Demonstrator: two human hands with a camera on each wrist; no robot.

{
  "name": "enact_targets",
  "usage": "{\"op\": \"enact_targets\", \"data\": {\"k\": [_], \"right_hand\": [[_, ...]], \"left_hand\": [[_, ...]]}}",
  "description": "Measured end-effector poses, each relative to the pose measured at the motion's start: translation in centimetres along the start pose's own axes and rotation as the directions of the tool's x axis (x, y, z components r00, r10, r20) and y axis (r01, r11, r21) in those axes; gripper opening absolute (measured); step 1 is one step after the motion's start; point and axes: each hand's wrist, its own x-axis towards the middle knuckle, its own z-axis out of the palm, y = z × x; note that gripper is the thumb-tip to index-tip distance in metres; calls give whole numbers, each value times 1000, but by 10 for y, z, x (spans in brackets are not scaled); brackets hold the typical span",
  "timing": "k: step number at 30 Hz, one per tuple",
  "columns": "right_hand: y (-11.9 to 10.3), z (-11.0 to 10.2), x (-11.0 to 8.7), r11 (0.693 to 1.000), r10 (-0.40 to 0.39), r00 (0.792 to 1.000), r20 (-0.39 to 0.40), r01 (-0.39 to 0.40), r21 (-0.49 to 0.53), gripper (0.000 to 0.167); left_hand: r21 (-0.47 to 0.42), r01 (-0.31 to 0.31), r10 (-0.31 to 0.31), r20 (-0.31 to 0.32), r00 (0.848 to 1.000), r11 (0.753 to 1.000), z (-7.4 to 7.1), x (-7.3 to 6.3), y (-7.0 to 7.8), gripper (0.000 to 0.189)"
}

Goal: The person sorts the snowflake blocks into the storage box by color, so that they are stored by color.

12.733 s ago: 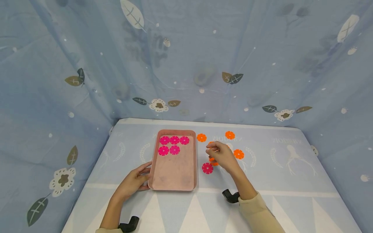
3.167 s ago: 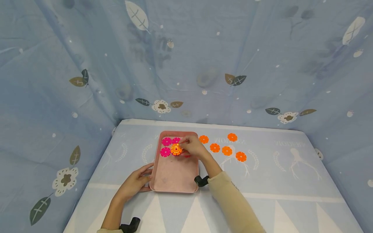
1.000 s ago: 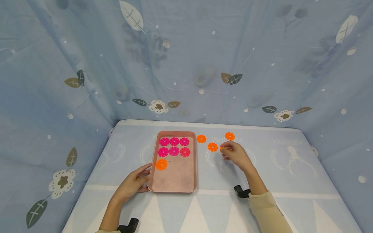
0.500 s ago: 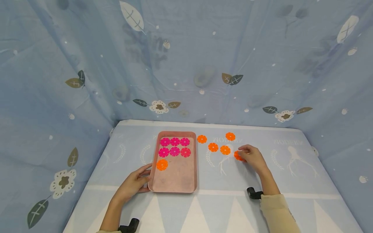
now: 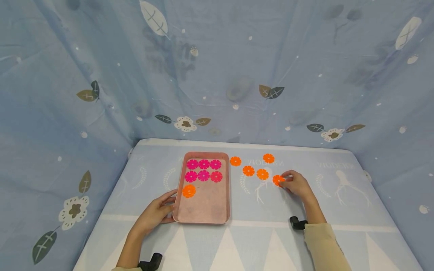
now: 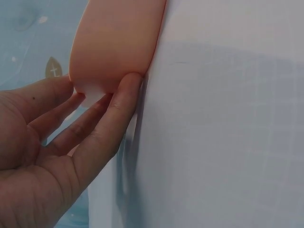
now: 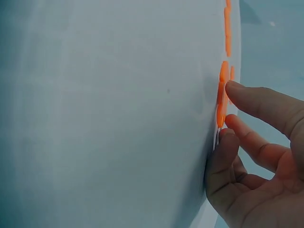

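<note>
A pink tray [image 5: 203,209] lies flat on the table. In it are two rows of pink notched interlocking discs [image 5: 204,175] and, below them, one orange disc [image 5: 189,191]. My left hand [image 5: 154,212] rests its spread fingertips against the tray's left outer side; the left wrist view shows them at the rim and wall. On the right, my right hand [image 5: 298,185] pinches the edge of the rightmost orange interlocking disc [image 5: 277,180], which lies close on the table. In the right wrist view, thumb and a finger stand either side of the orange disc [image 7: 221,102].
Several loose orange discs [image 5: 262,174] lie right of the tray, one [image 5: 235,161] beside its upper right rim. A printed cloth [image 5: 325,210] covers the table, with blue curtains [image 5: 217,75] around the back and sides. Black wrist mounts [image 5: 298,223] stick out below the hands.
A pink disc and an orange disc that lay right of the tray are now in it. Lately my right hand has moved right to the rightmost orange disc. The left hand stays at the tray.
</note>
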Motion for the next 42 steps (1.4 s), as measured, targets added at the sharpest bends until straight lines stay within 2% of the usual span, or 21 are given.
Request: {"op": "enact_targets", "data": {"k": [5, 13, 21, 29, 35, 42], "right_hand": [[0, -1, 2, 999, -25, 1000, -5, 25, -33, 42], [1, -4, 5, 999, 3, 1000, 9, -3, -53, 42], [3, -5, 7, 997, 32, 999, 1, -32, 70, 27], [4, -7, 8, 982, 52, 998, 24, -56, 180, 25], [-4, -1, 7, 959, -4, 998, 65, -14, 282, 30], [-20, 16, 8, 948, -47, 993, 104, 12, 317, 31]], "left_hand": [[3, 0, 0, -4, 1000, 1000, 0, 1, 0, 54], [15, -5, 5, -10, 1000, 1000, 0, 1, 2, 54], [22, 0, 0, -6, 1000, 1000, 1, 0, 4, 55], [28, -16, 16, 12, 1000, 999, 0, -1, 4, 55], [2, -4, 4, 7, 1000, 1000, 0, -1, 2, 56], [-8, -8, 8, 12, 1000, 1000, 1, -2, 1, 56]]}}
